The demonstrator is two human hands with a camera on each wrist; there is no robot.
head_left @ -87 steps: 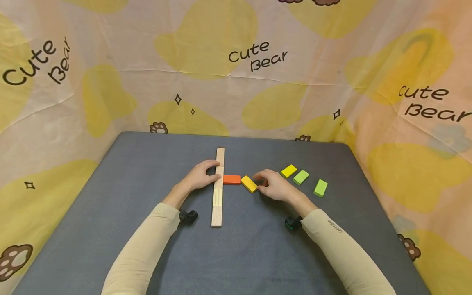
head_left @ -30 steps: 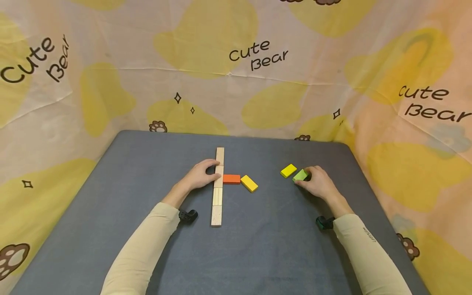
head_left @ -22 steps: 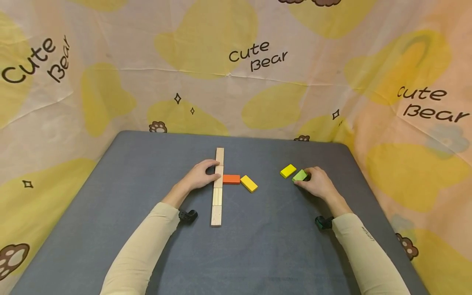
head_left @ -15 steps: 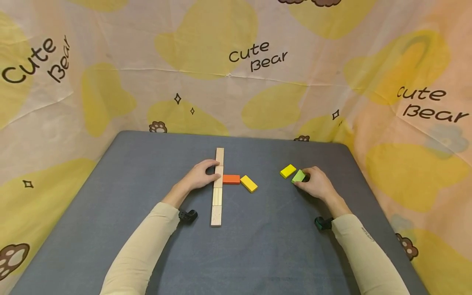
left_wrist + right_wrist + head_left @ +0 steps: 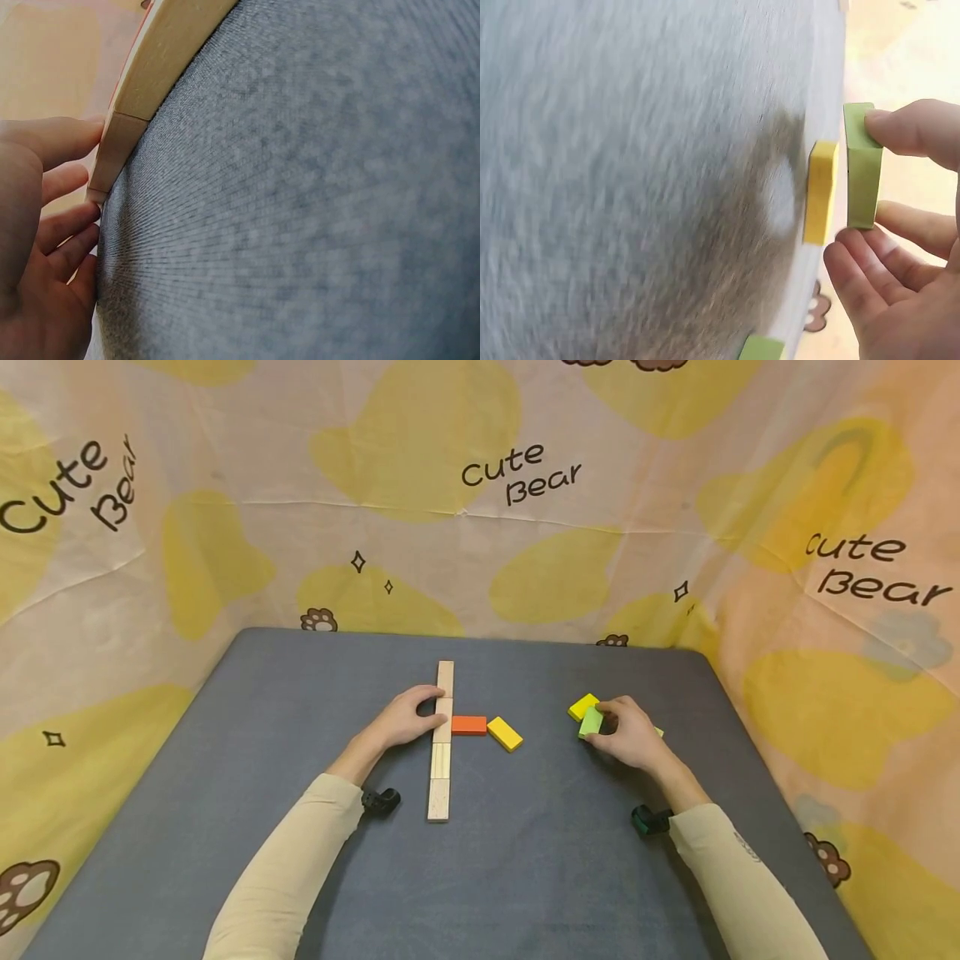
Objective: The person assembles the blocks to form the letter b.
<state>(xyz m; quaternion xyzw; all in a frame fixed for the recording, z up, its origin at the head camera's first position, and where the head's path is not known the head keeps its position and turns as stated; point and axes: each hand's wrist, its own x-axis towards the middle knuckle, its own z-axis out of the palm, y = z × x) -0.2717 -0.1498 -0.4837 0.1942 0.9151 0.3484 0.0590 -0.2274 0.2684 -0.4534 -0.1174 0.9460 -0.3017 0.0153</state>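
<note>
We judge work partway; pale row (image 5: 440, 764) laid on counter (image 5: 510, 868), orange block (image 5: 468, 726) against it, angled yellow block (image 5: 505, 734) beside; left grip (image 5: 402, 718) relaxed, touching row; right grip (image 5: 632, 735) pinches lifted green block (image 5: 590, 722), unplaced; loose yellow block (image 5: 582, 705), second green block (image 5: 761, 349) left.

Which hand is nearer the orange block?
The left. The left hand is at the wooden row, just across it from the orange block; the right hand is farther away, off to the right, holding a green block.
</note>
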